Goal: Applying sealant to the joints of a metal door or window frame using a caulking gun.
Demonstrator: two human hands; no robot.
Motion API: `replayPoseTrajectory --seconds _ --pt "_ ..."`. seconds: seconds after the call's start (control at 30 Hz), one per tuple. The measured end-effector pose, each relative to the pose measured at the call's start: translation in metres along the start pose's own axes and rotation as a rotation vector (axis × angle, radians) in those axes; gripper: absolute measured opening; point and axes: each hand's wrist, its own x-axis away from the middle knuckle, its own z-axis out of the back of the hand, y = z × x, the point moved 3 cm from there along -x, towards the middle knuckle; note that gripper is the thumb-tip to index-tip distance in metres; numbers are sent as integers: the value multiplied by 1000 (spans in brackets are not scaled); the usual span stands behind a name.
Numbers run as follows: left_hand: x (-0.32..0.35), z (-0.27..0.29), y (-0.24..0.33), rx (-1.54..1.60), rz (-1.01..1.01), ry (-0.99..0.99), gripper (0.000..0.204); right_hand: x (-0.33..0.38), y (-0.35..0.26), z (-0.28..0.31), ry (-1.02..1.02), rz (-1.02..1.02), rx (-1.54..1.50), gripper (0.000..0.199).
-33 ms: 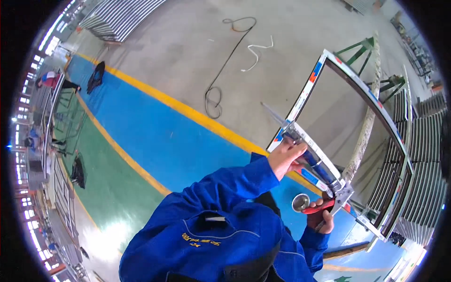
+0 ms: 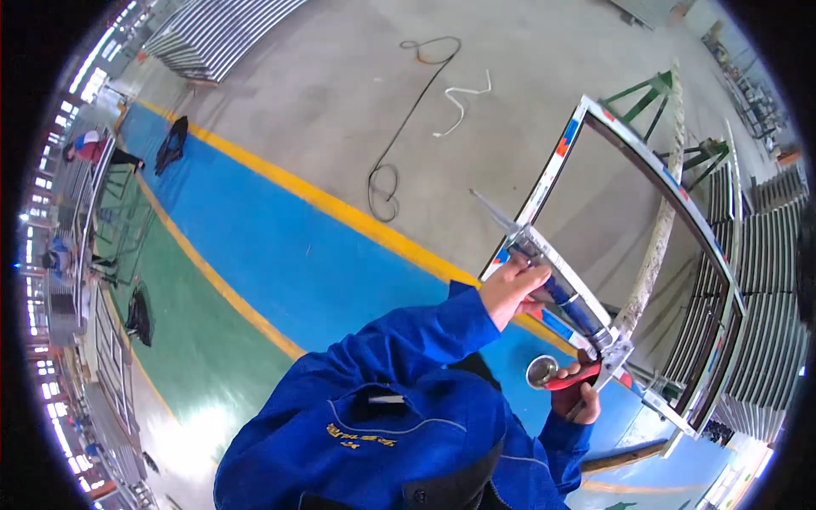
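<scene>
A caulking gun [image 2: 568, 293] lies slantwise in both my hands, its thin nozzle [image 2: 493, 210] pointing up and left. My left hand [image 2: 513, 293] is closed around the front of its barrel, near the nozzle. At the rear end my right hand [image 2: 580, 393] grips the red handle [image 2: 568, 377]. Beside the right fingers is a round, shiny, cup-like metal thing [image 2: 541, 371]; what it is joined to, I cannot tell. Just beyond the gun stands a large rectangular frame [image 2: 553, 167] with white, red and blue film strips; the gun and left hand cover part of its near side.
Under the frame runs a stained pole [image 2: 659, 246] on green stands [image 2: 650, 95]. Stacked metal profiles [image 2: 769, 297] fill the right side. A dark hose [image 2: 414, 109] and a white strip [image 2: 460, 106] lie on the grey floor. At far left a person [image 2: 89, 149] bends over a rack.
The view has shifted very slightly. Both hands keep the same hold on the caulking gun.
</scene>
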Motion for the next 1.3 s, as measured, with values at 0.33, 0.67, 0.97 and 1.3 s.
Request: replayPoseTrajectory --seconds 0.33,0.67,0.97,1.3 --pt "-25 7 76 -137 82 -184 40 -58 29 -22 55 45 -205 61" --pt "-122 31 176 -14 296 -528 49 -143 86 -90 183 384 -102 64" --pt "-220 -9 148 -143 562 -608 34 -165 80 -101 330 672 -216 57" --pt "-379 -28 63 -488 737 -104 34 -250 14 -15 507 694 -301 64"
